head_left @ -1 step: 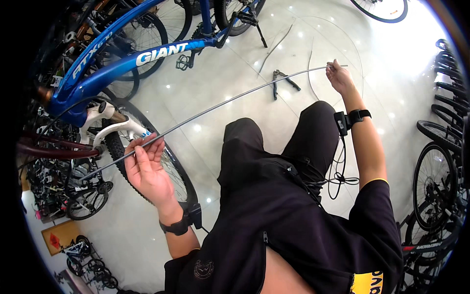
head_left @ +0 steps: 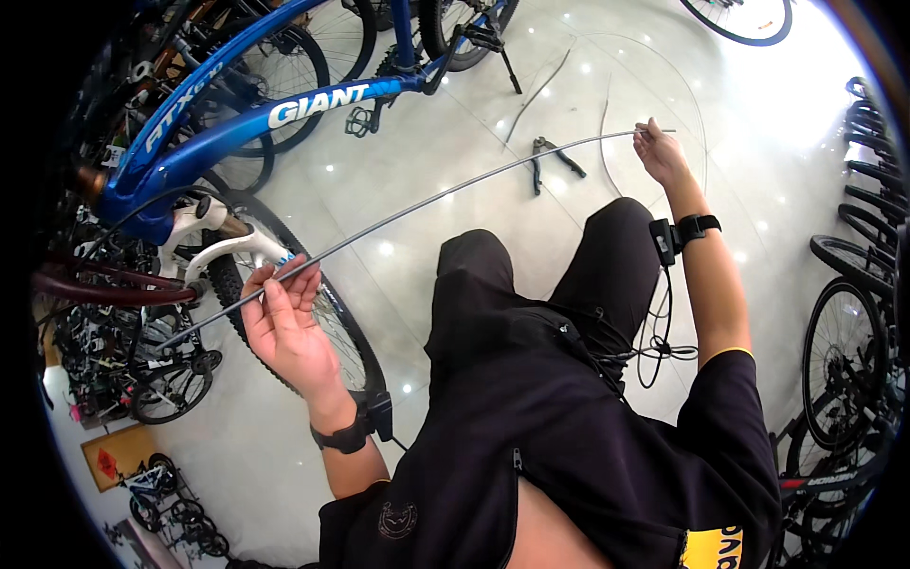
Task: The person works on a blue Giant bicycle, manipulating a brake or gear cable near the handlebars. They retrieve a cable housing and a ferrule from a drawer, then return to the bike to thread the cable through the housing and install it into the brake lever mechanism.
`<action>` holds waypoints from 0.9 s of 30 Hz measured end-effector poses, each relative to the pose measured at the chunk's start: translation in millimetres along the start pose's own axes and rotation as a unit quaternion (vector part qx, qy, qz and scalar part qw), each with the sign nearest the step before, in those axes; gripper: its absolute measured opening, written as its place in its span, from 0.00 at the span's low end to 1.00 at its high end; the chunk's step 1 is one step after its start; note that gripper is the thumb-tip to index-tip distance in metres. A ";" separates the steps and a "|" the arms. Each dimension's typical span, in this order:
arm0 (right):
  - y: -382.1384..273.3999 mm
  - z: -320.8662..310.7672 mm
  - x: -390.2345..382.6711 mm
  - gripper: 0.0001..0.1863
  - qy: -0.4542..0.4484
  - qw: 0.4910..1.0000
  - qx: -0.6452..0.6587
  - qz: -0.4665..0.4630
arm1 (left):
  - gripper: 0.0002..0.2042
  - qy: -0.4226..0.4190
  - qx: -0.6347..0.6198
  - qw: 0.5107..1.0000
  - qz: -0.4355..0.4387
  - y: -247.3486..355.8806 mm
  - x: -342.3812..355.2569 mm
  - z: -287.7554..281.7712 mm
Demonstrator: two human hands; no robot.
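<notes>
My left grip [head_left: 292, 332] and right grip [head_left: 660, 155] both pinch the grey cable [head_left: 445, 193]; pliers [head_left: 537, 173] lie on the far floor [head_left: 398, 284].

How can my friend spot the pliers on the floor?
Start at the big blue bicycle frame and look right, onto the pale tiled floor. The pliers lie beyond the person's knees, below the held grey cable. Unlike the thin wires nearby, they have two dark, spread handles.
</notes>
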State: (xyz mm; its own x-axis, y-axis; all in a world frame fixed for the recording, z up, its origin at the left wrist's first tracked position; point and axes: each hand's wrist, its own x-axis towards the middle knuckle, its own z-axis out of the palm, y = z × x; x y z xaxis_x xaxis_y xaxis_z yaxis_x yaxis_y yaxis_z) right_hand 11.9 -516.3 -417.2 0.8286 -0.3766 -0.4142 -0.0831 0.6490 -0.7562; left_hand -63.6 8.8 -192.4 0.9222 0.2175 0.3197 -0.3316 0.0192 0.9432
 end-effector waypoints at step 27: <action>7.5 326.0 -172.9 0.06 -0.450 0.631 -0.452 -0.442 | 0.13 -0.135 0.060 0.975 0.169 42.7 59.0 27.7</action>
State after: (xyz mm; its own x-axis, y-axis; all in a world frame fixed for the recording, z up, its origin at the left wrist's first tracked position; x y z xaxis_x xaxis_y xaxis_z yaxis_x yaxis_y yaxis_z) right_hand 48.5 -230.8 -186.1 0.7173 0.4648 0.5190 0.6868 -0.3460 -0.6393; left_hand -17.8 -4.6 -130.8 0.7887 -0.0738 0.6104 -0.6145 -0.1257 0.7788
